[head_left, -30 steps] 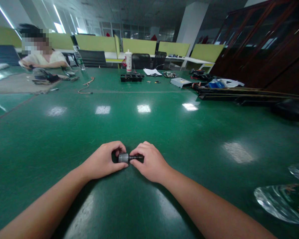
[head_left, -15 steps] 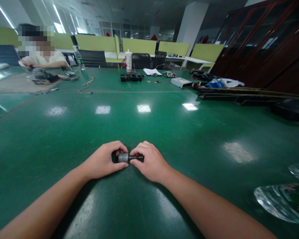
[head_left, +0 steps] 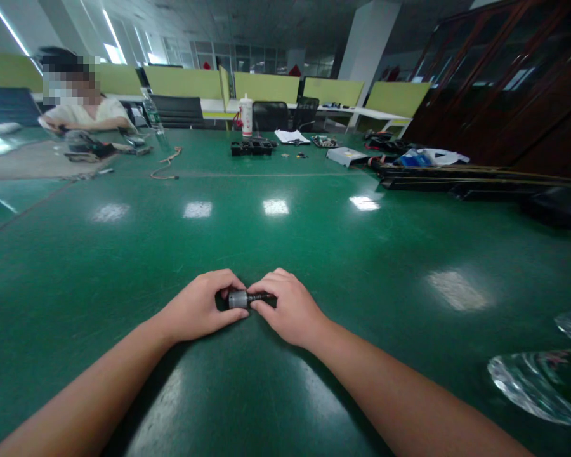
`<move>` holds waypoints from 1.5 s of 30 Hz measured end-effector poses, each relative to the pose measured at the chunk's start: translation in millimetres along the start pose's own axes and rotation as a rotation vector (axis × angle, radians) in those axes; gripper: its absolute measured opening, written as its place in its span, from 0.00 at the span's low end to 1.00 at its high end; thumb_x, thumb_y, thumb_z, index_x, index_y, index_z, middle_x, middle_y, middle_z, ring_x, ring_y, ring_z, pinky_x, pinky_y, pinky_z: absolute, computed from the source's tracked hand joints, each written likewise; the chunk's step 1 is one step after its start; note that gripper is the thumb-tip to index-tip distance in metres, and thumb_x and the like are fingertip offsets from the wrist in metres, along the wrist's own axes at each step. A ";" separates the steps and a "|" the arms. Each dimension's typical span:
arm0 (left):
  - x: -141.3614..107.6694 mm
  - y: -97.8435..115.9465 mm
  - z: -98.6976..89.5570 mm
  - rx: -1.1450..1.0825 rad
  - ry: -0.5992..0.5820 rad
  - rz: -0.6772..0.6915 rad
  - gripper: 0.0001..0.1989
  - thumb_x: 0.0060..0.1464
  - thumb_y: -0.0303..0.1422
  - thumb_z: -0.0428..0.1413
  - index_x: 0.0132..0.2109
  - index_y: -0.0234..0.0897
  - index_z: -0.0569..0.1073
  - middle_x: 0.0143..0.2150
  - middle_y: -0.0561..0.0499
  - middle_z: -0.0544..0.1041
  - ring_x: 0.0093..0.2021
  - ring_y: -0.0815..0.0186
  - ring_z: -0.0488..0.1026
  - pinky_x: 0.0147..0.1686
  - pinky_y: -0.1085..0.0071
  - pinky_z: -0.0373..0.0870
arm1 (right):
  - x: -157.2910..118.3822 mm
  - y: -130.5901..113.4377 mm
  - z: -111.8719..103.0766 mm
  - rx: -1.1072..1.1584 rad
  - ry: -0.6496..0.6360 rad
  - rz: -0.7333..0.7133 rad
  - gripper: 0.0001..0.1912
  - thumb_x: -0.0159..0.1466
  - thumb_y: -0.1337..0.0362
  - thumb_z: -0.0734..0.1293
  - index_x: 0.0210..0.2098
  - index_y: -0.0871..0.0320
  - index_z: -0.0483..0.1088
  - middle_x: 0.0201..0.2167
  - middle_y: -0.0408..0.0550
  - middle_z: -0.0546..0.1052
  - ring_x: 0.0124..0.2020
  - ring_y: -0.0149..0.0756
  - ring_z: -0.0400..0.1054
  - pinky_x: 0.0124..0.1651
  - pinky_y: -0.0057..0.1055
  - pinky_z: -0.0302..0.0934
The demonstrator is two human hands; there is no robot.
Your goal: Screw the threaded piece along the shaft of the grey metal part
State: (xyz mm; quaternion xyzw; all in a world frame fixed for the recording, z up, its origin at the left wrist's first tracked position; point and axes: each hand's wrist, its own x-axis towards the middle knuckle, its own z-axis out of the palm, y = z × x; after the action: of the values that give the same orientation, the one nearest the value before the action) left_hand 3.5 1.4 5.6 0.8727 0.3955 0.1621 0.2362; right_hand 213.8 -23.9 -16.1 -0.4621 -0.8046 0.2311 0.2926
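A small metal part lies level between my two hands, low over the green table (head_left: pixel 276 247). Its left end is a grey metal cylinder (head_left: pixel 238 299), and a thinner dark shaft (head_left: pixel 261 296) runs out of it to the right. My left hand (head_left: pixel 204 304) is curled round the cylinder, with fingers above and thumb below. My right hand (head_left: pixel 288 308) pinches the dark shaft between thumb and fingers, close beside the cylinder. The far end of the shaft is partly hidden in my right hand.
Clear bottles (head_left: pixel 542 384) lie at the right edge. Farther back are a black part (head_left: pixel 253 148), a white bottle (head_left: pixel 246 117), a metal box (head_left: pixel 346 157), long black bars (head_left: pixel 457 178) and a cord (head_left: pixel 164 166). A person (head_left: pixel 88 117) sits at the far left.
The grey cylinder has turned slightly and its right end sits nearer my right fingers. Both hands keep their hold, and the view has shifted very little.
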 end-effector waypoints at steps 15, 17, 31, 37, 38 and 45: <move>-0.7 -1.5 -0.4 0.081 0.068 -0.013 0.11 0.54 0.40 0.61 0.40 0.38 0.75 0.36 0.50 0.77 0.37 0.61 0.73 0.39 0.67 0.66 | -0.6 2.2 -0.7 -0.064 0.079 0.050 0.08 0.62 0.69 0.70 0.40 0.54 0.76 0.39 0.46 0.76 0.44 0.39 0.65 0.49 0.38 0.59; -0.7 -1.4 -0.8 0.080 0.068 -0.015 0.11 0.54 0.40 0.60 0.40 0.38 0.75 0.36 0.50 0.78 0.36 0.61 0.73 0.39 0.67 0.66 | -0.6 3.2 -0.6 -0.066 0.078 0.055 0.08 0.62 0.69 0.70 0.40 0.54 0.76 0.39 0.46 0.76 0.45 0.39 0.65 0.49 0.38 0.59; -0.9 -7.0 -3.8 0.088 0.057 -0.032 0.12 0.57 0.41 0.58 0.42 0.38 0.75 0.36 0.50 0.77 0.35 0.62 0.73 0.36 0.69 0.67 | -0.1 6.3 -2.9 -0.123 0.087 0.125 0.07 0.63 0.69 0.69 0.41 0.53 0.75 0.40 0.46 0.77 0.46 0.40 0.65 0.50 0.40 0.55; -0.1 -8.8 -3.3 0.082 0.070 -0.031 0.12 0.57 0.41 0.58 0.42 0.37 0.75 0.36 0.49 0.77 0.35 0.62 0.73 0.35 0.69 0.67 | 0.0 8.9 -2.3 -0.109 0.085 0.137 0.08 0.65 0.69 0.67 0.43 0.53 0.75 0.42 0.46 0.77 0.47 0.40 0.66 0.51 0.40 0.55; 0.0 -8.9 -3.1 0.080 0.072 -0.032 0.12 0.57 0.41 0.58 0.43 0.38 0.75 0.36 0.49 0.77 0.35 0.62 0.73 0.35 0.69 0.67 | 0.2 9.4 -2.3 -0.106 0.085 0.144 0.09 0.65 0.69 0.67 0.43 0.53 0.75 0.42 0.46 0.77 0.47 0.40 0.66 0.51 0.40 0.55; 0.8 -9.8 -2.6 0.073 0.085 -0.060 0.13 0.57 0.42 0.58 0.42 0.37 0.75 0.35 0.50 0.76 0.34 0.63 0.72 0.34 0.69 0.67 | -0.1 10.8 -3.7 -0.144 0.142 0.201 0.09 0.65 0.69 0.65 0.43 0.53 0.74 0.42 0.46 0.77 0.48 0.41 0.66 0.50 0.41 0.55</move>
State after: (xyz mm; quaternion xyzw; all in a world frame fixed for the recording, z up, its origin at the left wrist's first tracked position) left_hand -3.2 8.4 2.6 0.8607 0.4367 0.1774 0.1921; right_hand 222.9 -18.5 -20.4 -0.5754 -0.7461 0.1674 0.2903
